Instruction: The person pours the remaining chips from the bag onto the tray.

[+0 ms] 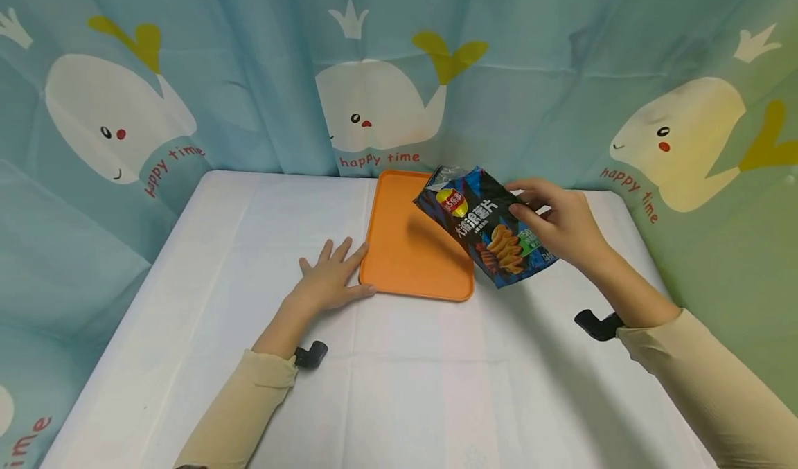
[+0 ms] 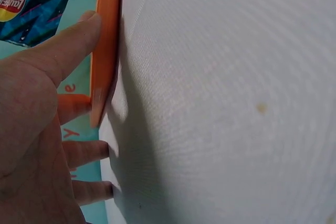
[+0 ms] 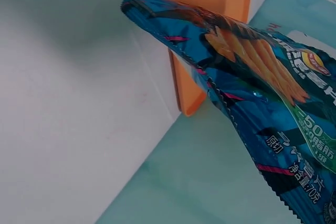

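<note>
My right hand (image 1: pixel 564 223) pinches a dark blue bag of potato chips (image 1: pixel 480 223) by its right side, between thumb and fingers. The bag is tilted and held above the right part of an orange tray (image 1: pixel 408 247), covering some of it. My left hand (image 1: pixel 327 278) has its fingers spread at the tray's near left corner. In the left wrist view, the thumb of the left hand (image 2: pixel 31 108) touches the rim of the tray (image 2: pixel 107 35). The right wrist view shows the bag (image 3: pixel 252 93) close up in front of the tray; the right hand is out of sight there.
The tray lies on a table with a white cloth (image 1: pixel 249 247). A blue-green curtain (image 1: pixel 262 74) with whale prints hangs behind and at both sides of the table. Dark wrist devices (image 1: pixel 598 325) are worn on both arms.
</note>
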The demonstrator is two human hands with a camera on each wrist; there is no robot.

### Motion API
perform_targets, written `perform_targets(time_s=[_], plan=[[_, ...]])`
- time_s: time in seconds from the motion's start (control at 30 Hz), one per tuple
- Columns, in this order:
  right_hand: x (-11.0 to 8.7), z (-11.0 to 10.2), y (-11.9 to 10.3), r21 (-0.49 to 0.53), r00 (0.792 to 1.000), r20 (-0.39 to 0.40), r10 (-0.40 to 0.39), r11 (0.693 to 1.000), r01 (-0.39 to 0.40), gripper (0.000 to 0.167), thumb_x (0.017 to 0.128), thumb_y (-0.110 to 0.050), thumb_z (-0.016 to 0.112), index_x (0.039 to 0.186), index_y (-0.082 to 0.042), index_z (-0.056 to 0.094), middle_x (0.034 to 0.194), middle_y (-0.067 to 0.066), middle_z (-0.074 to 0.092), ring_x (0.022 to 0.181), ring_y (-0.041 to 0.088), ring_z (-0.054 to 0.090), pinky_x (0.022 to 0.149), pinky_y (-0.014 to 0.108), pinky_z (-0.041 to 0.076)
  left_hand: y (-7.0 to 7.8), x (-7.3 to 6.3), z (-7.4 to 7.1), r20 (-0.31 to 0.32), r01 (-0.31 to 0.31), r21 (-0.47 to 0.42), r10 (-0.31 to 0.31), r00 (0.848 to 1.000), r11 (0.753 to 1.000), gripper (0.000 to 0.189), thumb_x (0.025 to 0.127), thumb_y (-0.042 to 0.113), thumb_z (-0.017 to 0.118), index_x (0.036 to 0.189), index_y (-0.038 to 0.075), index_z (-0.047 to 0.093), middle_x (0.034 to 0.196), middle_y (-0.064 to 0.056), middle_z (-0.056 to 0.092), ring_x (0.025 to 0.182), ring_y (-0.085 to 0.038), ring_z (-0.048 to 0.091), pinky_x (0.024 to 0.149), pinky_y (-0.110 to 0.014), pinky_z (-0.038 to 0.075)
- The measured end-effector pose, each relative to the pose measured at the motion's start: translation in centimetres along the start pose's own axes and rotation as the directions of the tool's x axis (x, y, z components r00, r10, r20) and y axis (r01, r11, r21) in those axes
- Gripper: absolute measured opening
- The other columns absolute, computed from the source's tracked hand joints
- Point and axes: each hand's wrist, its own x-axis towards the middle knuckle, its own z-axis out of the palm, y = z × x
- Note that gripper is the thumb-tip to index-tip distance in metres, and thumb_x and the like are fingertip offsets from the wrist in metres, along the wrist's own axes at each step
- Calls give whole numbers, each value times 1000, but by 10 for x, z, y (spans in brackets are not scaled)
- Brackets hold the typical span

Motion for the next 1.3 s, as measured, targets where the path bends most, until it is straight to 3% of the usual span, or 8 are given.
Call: perform_targets(time_s=[0.57,1.03,1.17,1.3], plan=[[32,-4,-16,-78,975,188,-117,988,134,32,90,-4,72,120,-15,70,93,8,77,77,20,74,52,30,45,-1,0,-2,11,8,-13,-8,1000,1000,92,89,65,60,161,25,20,167,-15,11,151,-48,2,101,-85,7],[48,-7,-30,-147,954,287,-84,980,130,32,90,-7,73,120,-18,72,90,6,76,76,20,71,61,36,54,1,-1,-3,18,11,-21,-10,1000,1000,91,90,64,61,161,24,20,167,-15,11,151,-48,2,102,-85,6],[50,-7,-31,-167,947,317,-60,979,119,31,91,-9,72,121,-20,73,92,5,76,75,18,70,59,33,52,0,-1,-2,20,17,-12,-17,1000,1000,92,89,64,61,161,25,20,167,-15,12,151,-49,3,101,-85,7],[54,-10,-34,-206,932,361,-22,973,103,31,93,-11,71,122,-22,72,94,4,76,65,13,64,55,31,46,0,1,-2,15,15,-15,-15,1000,1000,92,89,64,62,161,25,21,167,-14,13,151,-49,4,101,-85,7]])
